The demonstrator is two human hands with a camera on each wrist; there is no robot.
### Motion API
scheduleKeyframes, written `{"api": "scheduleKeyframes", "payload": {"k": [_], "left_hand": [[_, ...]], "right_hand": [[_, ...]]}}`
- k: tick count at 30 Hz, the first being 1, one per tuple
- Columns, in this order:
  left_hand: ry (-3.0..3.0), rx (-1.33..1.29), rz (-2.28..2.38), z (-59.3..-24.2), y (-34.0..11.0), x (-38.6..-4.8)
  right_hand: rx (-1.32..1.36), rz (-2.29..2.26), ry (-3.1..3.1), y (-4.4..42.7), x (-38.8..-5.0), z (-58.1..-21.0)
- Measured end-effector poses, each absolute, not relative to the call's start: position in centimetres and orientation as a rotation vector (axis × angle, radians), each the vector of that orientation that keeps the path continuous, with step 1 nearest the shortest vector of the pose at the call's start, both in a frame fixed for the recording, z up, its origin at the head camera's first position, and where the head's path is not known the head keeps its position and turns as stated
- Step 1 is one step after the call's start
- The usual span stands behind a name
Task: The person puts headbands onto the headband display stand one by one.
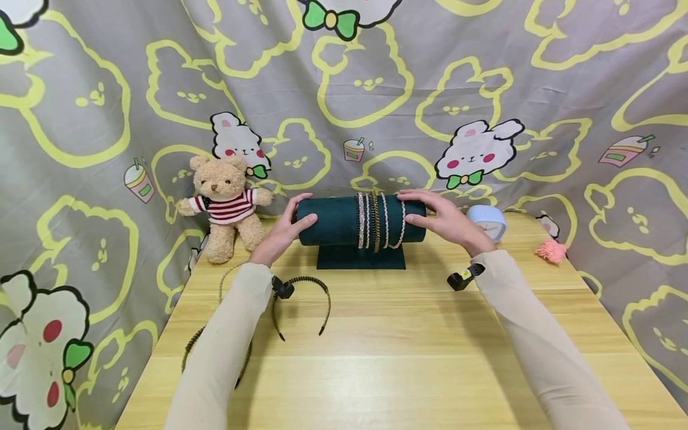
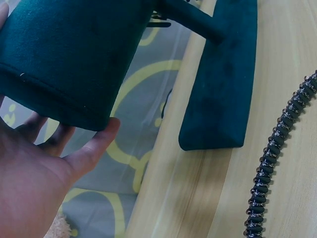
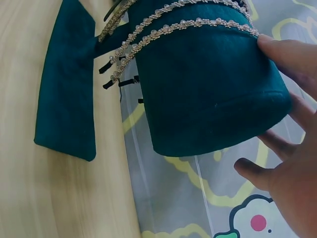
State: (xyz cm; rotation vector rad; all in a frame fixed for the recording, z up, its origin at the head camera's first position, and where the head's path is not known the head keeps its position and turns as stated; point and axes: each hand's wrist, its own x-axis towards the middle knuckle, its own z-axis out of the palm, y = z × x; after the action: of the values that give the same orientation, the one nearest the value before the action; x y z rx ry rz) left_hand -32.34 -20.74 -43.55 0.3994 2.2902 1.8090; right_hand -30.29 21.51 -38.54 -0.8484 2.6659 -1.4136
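Observation:
A dark teal headband stand (image 1: 330,222), a padded roll on a flat base (image 2: 220,99), stands upright near the back of the table. Several beaded and braided headbands (image 1: 377,221) circle its middle and right part. At the roll's left end, my left hand (image 1: 280,236) grips it, thumb in front and fingers behind. My right hand (image 1: 447,221) holds the right end, fingers over the top and thumb on the front near the outermost pearly headband (image 3: 198,22). In the right wrist view some fingers spread behind that end.
A black beaded headband (image 1: 328,292) lies below the left wrist; another dark headband (image 1: 189,343) and a pale one (image 1: 221,283) are partly covered by the left forearm. A teddy bear (image 1: 228,209) sits back left. A blue clock (image 1: 486,221) and pink tassel (image 1: 551,251) are at right.

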Motion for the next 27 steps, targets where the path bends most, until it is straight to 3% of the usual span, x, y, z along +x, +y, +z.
{"api": "scheduleKeyframes", "payload": {"k": [27], "left_hand": [[2.252, 0.403, 1.833, -43.4, -20.7, -32.3]], "right_hand": [[-0.791, -1.363, 2.742, 20.2, -30.2, -38.8]]}}
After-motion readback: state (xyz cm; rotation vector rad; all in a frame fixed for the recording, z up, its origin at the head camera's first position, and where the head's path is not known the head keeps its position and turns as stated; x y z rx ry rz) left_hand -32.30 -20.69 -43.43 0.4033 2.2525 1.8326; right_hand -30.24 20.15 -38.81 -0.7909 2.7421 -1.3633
